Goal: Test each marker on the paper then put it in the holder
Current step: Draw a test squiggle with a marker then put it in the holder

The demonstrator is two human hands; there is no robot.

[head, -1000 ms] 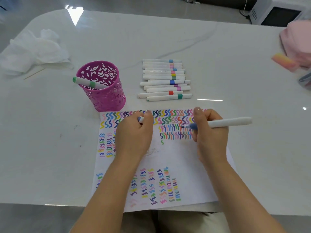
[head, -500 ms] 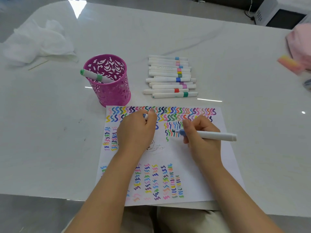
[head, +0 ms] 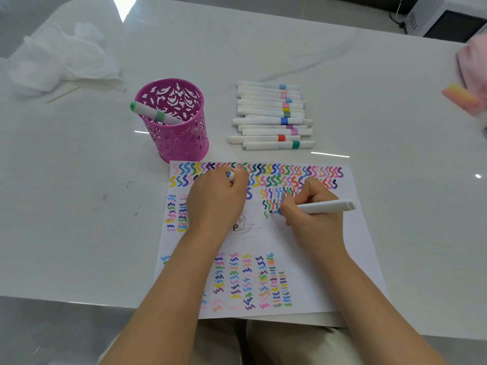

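My right hand [head: 313, 219] pinches the blue marker [head: 326, 206], its tip touching the paper [head: 303, 246] just below the crowded squiggles [head: 275, 193]. My left hand [head: 216, 204] curls round the cap [head: 230, 175] and pins the paper. If I lift that hand, the paper may slide; my right palm could smear wet ink.

A white paper sheet [head: 303, 246] carries rows of multicoloured wavy squiggles. Over the paper, a white plastic marker [head: 324, 206] shows a blue tip. Beyond the paper: a magenta cylindrical holder [head: 176, 146] with leaf-shaped cut-outs, and white markers [head: 263, 121] banded blue, pink, yellow, green, red, purple. The bench [head: 263, 48] is grey-veined white.
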